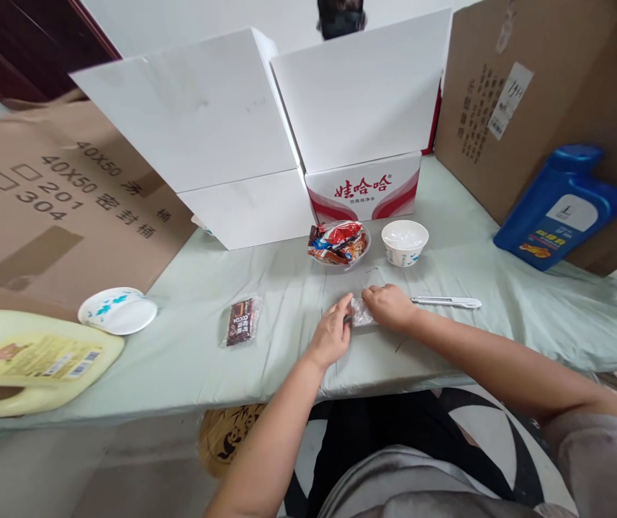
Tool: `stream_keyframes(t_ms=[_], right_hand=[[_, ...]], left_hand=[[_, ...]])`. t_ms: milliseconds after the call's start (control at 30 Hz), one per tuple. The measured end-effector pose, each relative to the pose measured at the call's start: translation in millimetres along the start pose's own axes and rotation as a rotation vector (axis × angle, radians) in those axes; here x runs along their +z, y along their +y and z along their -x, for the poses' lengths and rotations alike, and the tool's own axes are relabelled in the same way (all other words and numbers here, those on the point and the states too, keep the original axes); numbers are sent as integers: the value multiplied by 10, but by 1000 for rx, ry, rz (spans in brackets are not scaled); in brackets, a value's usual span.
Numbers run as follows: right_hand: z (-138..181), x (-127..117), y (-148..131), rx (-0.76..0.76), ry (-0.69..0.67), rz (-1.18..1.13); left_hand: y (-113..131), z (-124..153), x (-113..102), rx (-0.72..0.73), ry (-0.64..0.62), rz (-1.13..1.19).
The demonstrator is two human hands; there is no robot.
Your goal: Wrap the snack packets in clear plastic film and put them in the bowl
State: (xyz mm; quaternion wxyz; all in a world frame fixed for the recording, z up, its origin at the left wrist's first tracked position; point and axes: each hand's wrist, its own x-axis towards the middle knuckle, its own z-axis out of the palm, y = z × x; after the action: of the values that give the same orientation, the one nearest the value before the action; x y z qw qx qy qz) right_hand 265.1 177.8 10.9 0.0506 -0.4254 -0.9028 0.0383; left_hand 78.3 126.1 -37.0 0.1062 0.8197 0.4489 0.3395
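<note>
My left hand point(332, 334) and my right hand point(390, 306) meet over a small clear plastic wrapper point(361, 312) lying on the pale green tablecloth point(286, 338). Both hands pinch it, one at each end. What the wrapper holds is hidden by my fingers. A dark cocoa snack packet point(242, 321) lies to the left of my left hand. Just beyond my hands stand a clear bowl of wrapped snacks point(339, 243) and a white paper cup point(404, 242). A white utility knife point(447, 302) lies right of my right hand.
An open white carton with red lettering point(362, 188) stands at the back. Brown cardboard point(43, 201) leans at left and right. A blue jug point(559, 207) is at right, a yellow jug point(27, 360) and a white lid point(118, 311) at left.
</note>
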Motion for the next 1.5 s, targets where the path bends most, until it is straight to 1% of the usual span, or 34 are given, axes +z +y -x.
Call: stream_keyframes(t_ms=[100,167,267,367,400,433,533,567,600,700,833,1033,1333,1433,1500], right_hand=[[2,123,5,-1,24,5],[23,168,24,17,56,2],[46,152,114,83,124,-3],[72,95,214,156,203,-1],[84,89,228,131,231,-12],[96,95,229,61,254,-35],[113,192,166,-247,292,-145],[110,238,139,-312,296,-177],[103,282,116,-337,296,-198],[75,365,89,-327,310,-229],[53,359,97,-326,323,-233],[53,347,80,-317,324,-213],[59,397,84,-328,340,-195],[84,327,153,-336,363,-195],[101,177,287,-316,400,-204]], left_hand=[[40,-26,-30,36,-32,-8],[78,-42,-55,36,-38,-58],[117,-53,-72,-20,-16,-141],[114,-50,-56,-46,-13,-167],[106,-48,-46,-46,-19,-174],[96,-46,-34,-44,-26,-183],[68,-41,0,-52,-23,-226],[62,-41,10,-61,-14,-244],[58,-43,19,-71,-5,-262],[57,-60,37,-106,-3,-307],[65,-93,39,-125,-8,-338],[61,-110,31,-127,-8,-331],[24,-94,34,-105,9,-298],[6,-65,18,-99,20,-273],[-3,-47,5,-97,19,-244]])
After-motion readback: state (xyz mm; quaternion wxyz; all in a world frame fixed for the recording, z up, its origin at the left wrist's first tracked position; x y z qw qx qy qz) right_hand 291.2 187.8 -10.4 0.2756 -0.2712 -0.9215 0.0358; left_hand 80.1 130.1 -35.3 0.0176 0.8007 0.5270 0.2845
